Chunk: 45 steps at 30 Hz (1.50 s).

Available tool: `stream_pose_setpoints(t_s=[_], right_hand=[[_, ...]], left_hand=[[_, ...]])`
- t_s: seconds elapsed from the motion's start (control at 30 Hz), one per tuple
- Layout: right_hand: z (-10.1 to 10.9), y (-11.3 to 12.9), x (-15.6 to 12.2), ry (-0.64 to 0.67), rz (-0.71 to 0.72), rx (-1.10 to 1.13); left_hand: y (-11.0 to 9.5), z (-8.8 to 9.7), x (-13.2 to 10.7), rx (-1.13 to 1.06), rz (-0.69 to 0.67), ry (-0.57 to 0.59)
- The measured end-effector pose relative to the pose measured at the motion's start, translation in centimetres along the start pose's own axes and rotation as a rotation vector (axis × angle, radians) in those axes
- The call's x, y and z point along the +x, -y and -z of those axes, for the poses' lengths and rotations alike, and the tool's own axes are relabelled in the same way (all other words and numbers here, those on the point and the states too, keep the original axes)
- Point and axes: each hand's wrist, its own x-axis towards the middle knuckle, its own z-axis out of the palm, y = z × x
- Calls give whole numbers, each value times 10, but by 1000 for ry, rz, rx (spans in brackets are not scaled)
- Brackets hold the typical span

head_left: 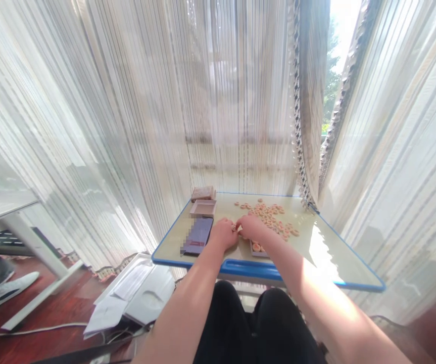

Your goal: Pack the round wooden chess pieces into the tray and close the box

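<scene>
My left hand [224,233] and my right hand [251,227] meet over the near middle of the table. The fingers of my left hand close around small round wooden pieces [234,227]. My right hand's fingertips are pinched right beside them; what they grip is too small to make out. Under my right wrist sits an open shallow box [260,255] with a few round pieces [256,247] in it, partly hidden by my forearm. Beyond my right hand many loose round wooden pieces [274,212] lie scattered on the tabletop.
The pale table [289,268] has a blue rim. Left of my hands lies a phone [199,235]; behind it are an open shallow box [203,208] and a closed box [202,193]. Curtains hang behind. A printer-like machine with papers [142,288] stands on the floor at left.
</scene>
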Motion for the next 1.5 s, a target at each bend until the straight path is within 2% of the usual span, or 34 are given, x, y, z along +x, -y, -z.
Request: stream_pose_setpoints(t_s=[0.27, 0.33, 0.43, 0.57, 0.77, 0.9, 1.03, 1.27, 1.5], right_hand=[[-9, -2, 4, -53, -35, 41], [-4, -2, 2, -77, -34, 57], [7, -7, -7, -132, -40, 133], [19, -20, -36, -226, -16, 388], [17, -48, -99, -395, -98, 552], [6, -64, -123, -524, -182, 661], [-5, -74, -126, -563, -210, 707], [-9, -74, -125, -569, -244, 785], [-7, -76, -124, -513, -201, 760]], left_hand=[[1, -2, 0, -46, 45, 24], [1, 0, -1, -93, 28, -23], [-1, 5, -3, -181, -32, -154], [-13, 12, -6, -269, -213, -249], [-54, 13, -3, -438, -444, -178], [-77, 17, 9, -519, -545, -70], [-84, 15, 19, -546, -579, 4], [-87, 5, 14, -604, -514, -40], [-88, 6, 10, -618, -511, -13]])
